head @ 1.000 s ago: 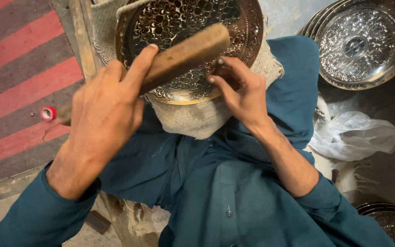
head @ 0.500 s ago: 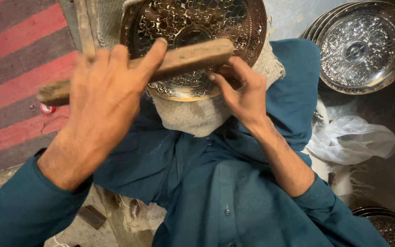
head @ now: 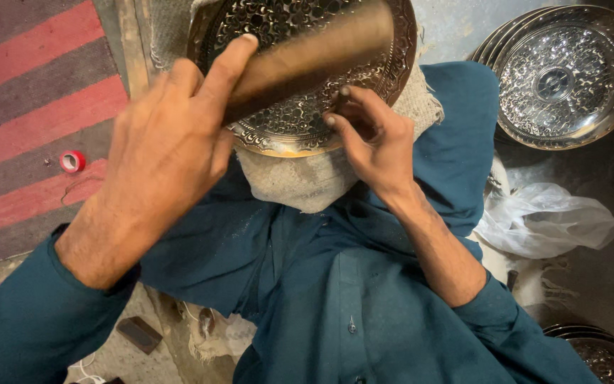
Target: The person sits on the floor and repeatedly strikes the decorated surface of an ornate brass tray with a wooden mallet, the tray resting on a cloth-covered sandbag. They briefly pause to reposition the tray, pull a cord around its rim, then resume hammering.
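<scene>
Left hand (head: 161,153) clenched on wooden mallet (head: 307,57), blurred; right hand (head: 374,142) pinches something unseen against the engraved tray (head: 286,124). Risk: mallet landing on right fingers (head: 342,117), given closeness.

I see an embossed metal tray (head: 300,124), glossy and dark-patterned, resting on coarse, frayed burlap cloth (head: 296,181). The mallet (head: 307,60) looks like worn matt wood. Stacked silver trays (head: 566,75) are shiny metal, the bag (head: 548,220) thin crinkly plastic, the rug (head: 30,107) rough woven.

Stacked silver trays (head: 566,75) block right; red tape roll (head: 72,161) on striped mat (head: 23,85) left.
</scene>
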Tool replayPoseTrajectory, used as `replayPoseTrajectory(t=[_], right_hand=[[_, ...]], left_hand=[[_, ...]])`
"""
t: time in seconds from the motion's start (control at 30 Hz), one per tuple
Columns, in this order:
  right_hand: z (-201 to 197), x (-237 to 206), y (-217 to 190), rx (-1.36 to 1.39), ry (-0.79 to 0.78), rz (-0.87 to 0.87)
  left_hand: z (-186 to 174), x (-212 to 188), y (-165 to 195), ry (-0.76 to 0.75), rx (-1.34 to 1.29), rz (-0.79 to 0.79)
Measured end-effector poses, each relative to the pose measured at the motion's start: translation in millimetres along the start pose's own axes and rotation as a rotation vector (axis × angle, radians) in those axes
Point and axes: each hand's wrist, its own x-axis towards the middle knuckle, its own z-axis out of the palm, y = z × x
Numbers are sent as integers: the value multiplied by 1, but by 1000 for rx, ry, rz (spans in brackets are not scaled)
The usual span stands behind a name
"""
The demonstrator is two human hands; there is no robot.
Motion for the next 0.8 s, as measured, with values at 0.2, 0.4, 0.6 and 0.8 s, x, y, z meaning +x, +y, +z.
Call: replayPoseTrajectory(t=[0.2,0.4,0.6,0.8], right_hand=[[0,0,-1,-15,-3,18],[-1,0,-2,29,-33,0],[-1,0,-2,54,-20,5],[0,0,-1,23,-23,32]], left_hand=[[2,-2,-1,-30,-12,-47],[4,-3,-2,0,-24,-29],[6,-7,-3,9,-30,-38],[6,-6,-4,61,-42,-11]])
